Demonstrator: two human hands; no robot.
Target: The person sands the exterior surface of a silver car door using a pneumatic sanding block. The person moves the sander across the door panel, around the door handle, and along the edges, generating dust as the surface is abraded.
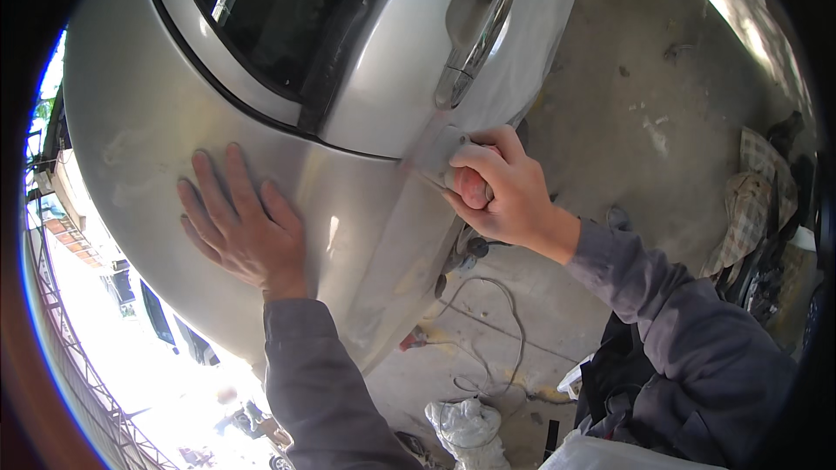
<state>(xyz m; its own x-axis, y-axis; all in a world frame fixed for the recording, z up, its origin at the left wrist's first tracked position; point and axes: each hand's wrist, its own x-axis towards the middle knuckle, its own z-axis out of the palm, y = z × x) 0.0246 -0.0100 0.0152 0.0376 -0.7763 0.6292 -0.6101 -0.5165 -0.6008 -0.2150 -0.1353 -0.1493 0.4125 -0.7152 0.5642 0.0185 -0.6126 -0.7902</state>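
Observation:
A silver car body panel [348, 200] curves across the left and middle of the view, with dull, hazy patches on it. My left hand [244, 222] lies flat on this panel, fingers spread, holding nothing. On the right, my right hand [509, 187] is closed around the reddish rounded grip of what looks like a hand sanding block [470, 186]. Its flat grey base rests against the car near the lower rear corner of the door [409, 61], just below the chrome door handle [479, 39]. My fingers hide part of the block.
A dark side window [296, 9] is above the panel. On the concrete floor [627, 122], a thin cable [522, 339] lies in loops. A whitish bundle [468, 426] stands at the bottom, and checked cloth [758, 191] hangs at the right. Bright outdoor light fills the lower left.

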